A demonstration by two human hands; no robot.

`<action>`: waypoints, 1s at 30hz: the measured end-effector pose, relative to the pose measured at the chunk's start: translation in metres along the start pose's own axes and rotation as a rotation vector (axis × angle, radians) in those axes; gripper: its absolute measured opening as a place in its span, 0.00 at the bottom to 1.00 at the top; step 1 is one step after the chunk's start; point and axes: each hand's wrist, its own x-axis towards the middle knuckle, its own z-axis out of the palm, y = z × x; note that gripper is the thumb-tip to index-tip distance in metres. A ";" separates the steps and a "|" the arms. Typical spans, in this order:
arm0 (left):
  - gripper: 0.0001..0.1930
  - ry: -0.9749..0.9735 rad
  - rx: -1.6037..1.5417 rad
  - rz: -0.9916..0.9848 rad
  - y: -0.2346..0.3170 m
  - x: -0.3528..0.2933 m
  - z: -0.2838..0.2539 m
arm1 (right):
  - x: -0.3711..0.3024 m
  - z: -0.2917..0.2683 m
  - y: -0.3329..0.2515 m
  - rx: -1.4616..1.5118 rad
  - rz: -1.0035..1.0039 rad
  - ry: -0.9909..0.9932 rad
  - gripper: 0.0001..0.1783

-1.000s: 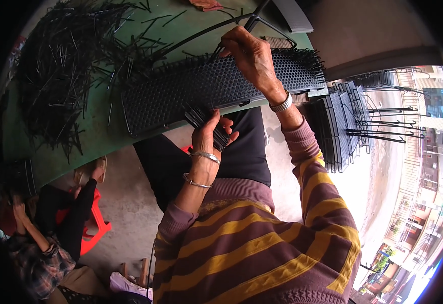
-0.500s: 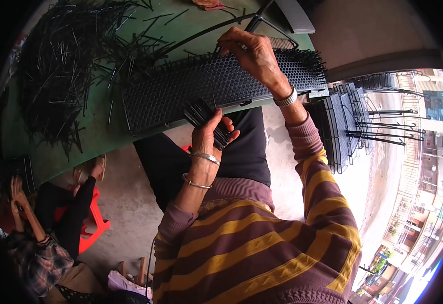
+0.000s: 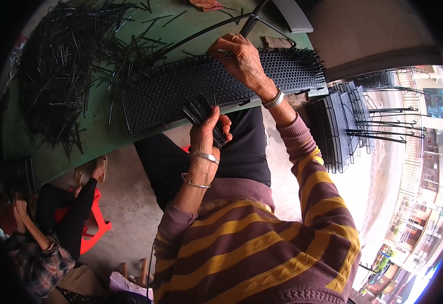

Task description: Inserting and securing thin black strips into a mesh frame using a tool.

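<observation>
A long black perforated panel (image 3: 165, 101) lies along the table's near edge, with rows of thin black strips standing up along its far side and right end. My left hand (image 3: 206, 133) is closed around a bundle of thin black strips (image 3: 197, 110), just in front of the panel's near edge. Over the panel's far edge, my right hand (image 3: 243, 60) has its fingers pinched together among the standing strips. The back of that hand hides the fingertips, so what they hold cannot be made out.
A big heap of black strips (image 3: 59, 66) covers the left of the green table (image 3: 95, 134). A black metal frame (image 3: 249, 23) rises behind the panel. Stacked black mesh panels (image 3: 335, 126) stand at right. Lower left, another person (image 3: 44, 258) sits near a red plastic stool (image 3: 96, 228).
My right hand has shifted slightly left along the panel's far edge, its forearm following. My left hand with the bundle has barely moved.
</observation>
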 end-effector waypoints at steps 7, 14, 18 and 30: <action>0.10 0.048 -0.004 0.026 0.004 -0.001 0.007 | -0.007 0.006 -0.003 -0.083 0.090 0.054 0.09; 0.09 0.063 -0.002 0.026 0.002 -0.002 0.008 | -0.016 0.002 -0.012 -0.315 0.048 0.043 0.11; 0.10 0.061 0.003 0.026 -0.001 -0.001 0.009 | -0.013 0.006 -0.010 -0.297 0.076 0.094 0.13; 0.09 0.063 -0.044 0.025 0.000 -0.002 0.007 | -0.022 -0.001 -0.017 -0.356 0.007 0.100 0.15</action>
